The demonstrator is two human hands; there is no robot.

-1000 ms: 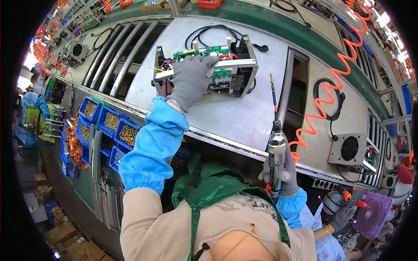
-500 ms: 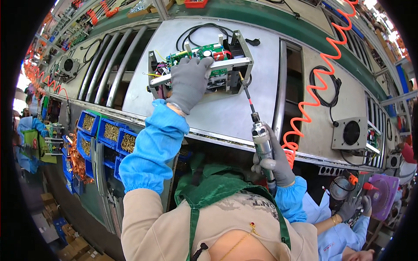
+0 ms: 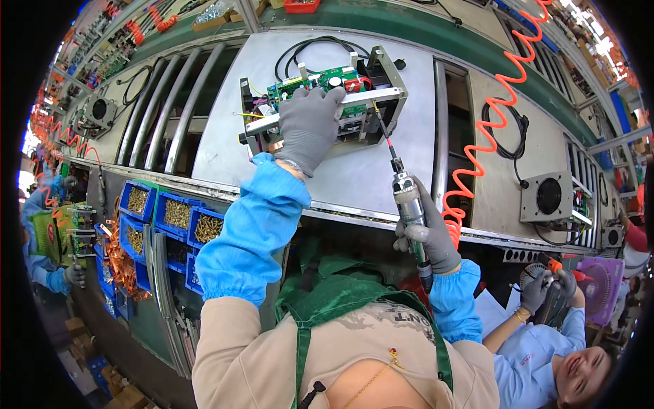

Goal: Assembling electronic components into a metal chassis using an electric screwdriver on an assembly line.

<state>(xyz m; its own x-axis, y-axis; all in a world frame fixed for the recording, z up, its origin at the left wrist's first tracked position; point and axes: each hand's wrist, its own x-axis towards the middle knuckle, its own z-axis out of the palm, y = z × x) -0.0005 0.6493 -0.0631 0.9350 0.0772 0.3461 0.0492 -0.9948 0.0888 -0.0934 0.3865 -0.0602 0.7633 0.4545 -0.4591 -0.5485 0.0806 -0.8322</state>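
My grey-gloved left hand [image 3: 310, 126] presses flat on the open metal chassis with a green circuit board [image 3: 327, 95] on the steel desk [image 3: 354, 177]. My right hand [image 3: 430, 238], grip wrapped tight, holds the silver pneumatic screwdriver [image 3: 407, 204], bit at the chassis's right end.

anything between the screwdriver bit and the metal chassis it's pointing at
Nothing visible does. The right hand holds the pneumatic screwdriver with its bit running over bare table up to the chassis front rail. The left hand presses the rail well left of the tip; the orange coiled hose hangs right.
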